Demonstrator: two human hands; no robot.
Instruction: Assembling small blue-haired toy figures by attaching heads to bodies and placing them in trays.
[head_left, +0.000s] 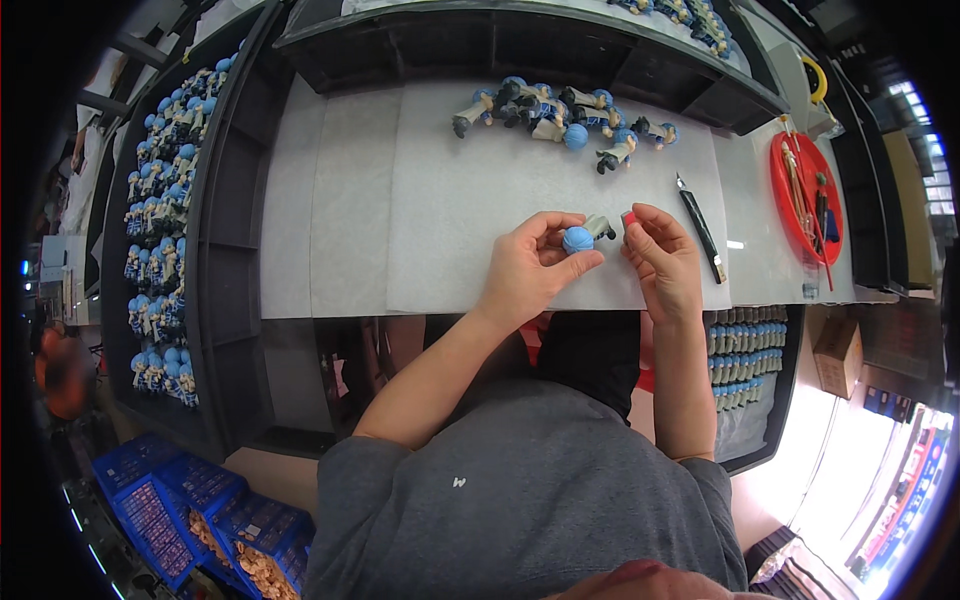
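A small figurine with a round light-blue head and a grey-beige body lies sideways in my left hand, between thumb and fingers. Its dark feet point toward my right hand. That hand pinches a small red block with a greyish side, just right of the feet and apart from them. What the block is, I cannot make out. Both hands are above a white sheet on the table. To the right of my right hand lies a black-handled craft knife with a pointed metal tip.
A heap of similar figurines lies at the far side of the sheet. Black trays of figurines stand left, beyond and at lower right. A red oval dish with brushes and tools sits at right. Blue crates are at lower left.
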